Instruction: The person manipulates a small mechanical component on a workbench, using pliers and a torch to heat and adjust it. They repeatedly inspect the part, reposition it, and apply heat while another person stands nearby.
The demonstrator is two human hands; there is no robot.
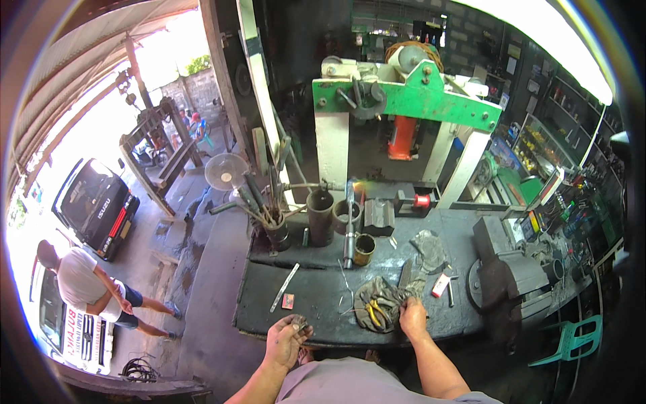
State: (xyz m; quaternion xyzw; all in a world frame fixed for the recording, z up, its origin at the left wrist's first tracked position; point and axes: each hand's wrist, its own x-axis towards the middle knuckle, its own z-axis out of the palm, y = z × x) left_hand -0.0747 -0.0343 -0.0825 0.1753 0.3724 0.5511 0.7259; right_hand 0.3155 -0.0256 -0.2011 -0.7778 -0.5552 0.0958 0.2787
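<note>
My left hand, at the bench's front edge, is closed on a small dark grimy part. My right hand is closed on the edge of a dark crumpled rag. Yellow-handled pliers lie on that rag, with a flat dark tool just beyond. A small red box and a pale strip lie beyond my left hand. A red-and-white packet and a metal bar lie right of my right hand.
A green-and-white press stands behind the dark bench. Metal cylinders, a fan and a large vise surround the work area. A teal chair is at right. A person stands near vehicles at left.
</note>
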